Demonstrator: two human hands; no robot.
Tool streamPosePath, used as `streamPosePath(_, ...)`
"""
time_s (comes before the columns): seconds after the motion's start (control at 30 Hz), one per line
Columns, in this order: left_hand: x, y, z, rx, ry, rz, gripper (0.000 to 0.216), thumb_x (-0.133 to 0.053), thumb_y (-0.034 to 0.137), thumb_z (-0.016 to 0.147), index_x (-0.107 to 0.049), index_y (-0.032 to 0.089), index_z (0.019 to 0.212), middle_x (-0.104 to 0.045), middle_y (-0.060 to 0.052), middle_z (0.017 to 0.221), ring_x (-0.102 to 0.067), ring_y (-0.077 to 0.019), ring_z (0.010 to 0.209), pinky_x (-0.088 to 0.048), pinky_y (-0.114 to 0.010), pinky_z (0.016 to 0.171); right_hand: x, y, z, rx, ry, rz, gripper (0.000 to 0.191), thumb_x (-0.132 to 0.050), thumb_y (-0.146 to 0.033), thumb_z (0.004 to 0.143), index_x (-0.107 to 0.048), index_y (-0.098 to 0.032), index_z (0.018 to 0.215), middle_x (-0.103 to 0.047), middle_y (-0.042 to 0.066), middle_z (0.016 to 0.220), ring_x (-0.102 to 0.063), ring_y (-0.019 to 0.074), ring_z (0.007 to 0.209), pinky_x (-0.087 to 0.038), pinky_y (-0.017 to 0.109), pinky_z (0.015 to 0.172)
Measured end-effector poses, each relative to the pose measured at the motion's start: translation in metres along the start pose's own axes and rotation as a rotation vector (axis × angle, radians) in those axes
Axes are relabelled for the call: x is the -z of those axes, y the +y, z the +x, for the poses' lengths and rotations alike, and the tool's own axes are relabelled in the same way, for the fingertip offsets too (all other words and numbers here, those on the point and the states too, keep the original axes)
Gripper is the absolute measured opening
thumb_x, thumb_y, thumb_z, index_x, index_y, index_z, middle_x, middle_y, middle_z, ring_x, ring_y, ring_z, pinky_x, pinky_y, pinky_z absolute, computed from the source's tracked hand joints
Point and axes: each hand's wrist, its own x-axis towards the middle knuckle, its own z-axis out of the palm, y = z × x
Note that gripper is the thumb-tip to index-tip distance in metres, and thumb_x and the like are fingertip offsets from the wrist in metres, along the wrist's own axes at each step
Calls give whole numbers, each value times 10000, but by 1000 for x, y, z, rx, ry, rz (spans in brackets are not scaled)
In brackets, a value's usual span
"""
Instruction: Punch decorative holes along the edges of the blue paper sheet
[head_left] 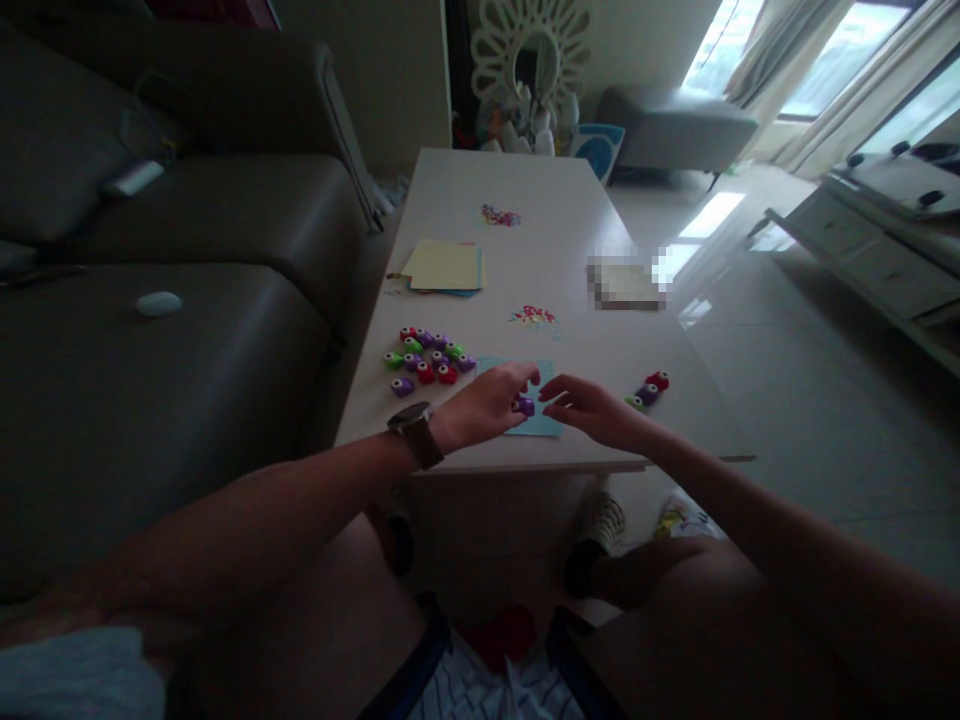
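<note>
My left hand [487,402], with a watch [415,434] on its wrist, is closed at a small purple piece with a round white eye [525,406]. That piece is over a light blue paper sheet [546,426] near the front edge of the table. Facing it from the right, my right hand [589,406] has its fingers apart and holds nothing. Left of my hands lies a cluster of similar purple, green and red eyed pieces [425,373]. Three more, one red, one purple and one green, lie in a row [649,389] beyond my right hand.
The white table [525,180] also bears a stack of coloured paper [446,266], a pile of tiny red and pale bits [534,317], another colourful pile [500,216] and a blurred pale block [628,284]. A dark sofa [225,200] stands left; a low cabinet [870,240] is right.
</note>
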Motion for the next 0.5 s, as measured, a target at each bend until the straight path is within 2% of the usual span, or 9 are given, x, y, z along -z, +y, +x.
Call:
streamPosePath(0.13,-8,8,7,-32,55,-40,283,-717,86,804,-528,159,1003,-600,-27,934,-582,-161,823,-466,-288,737,-8,-2,1,-4,-12,174,301,-710,-451,849,-590,-235,1021,-708,51,1037,-684,184,878,-563,354,793)
streamPosePath(0.33,-19,8,14,-89,99,-84,318,-749,107,795,-498,180,977,-558,-29,965,-548,-173,852,-459,-309,751,-2,2,-2,-59,2,313,332,-806,-402,787,-577,-227,951,-737,40,943,-698,186,860,-564,359,795)
streamPosePath(0.43,-25,6,14,-26,103,-94,427,-827,164,742,-481,181,993,-550,-41,1011,-544,-187,880,-474,-317,762,4,-1,-4,-79,1,291,325,-813,-405,783,-595,-219,935,-739,51,942,-701,195,867,-565,360,787)
streamPosePath(0.5,-29,3,10,19,54,-77,484,-863,218,723,-485,169,1021,-566,-63,1051,-560,-209,935,-487,-332,797,12,-2,-5,-81,25,240,320,-804,-422,788,-614,-215,941,-734,55,959,-701,202,888,-562,370,818)
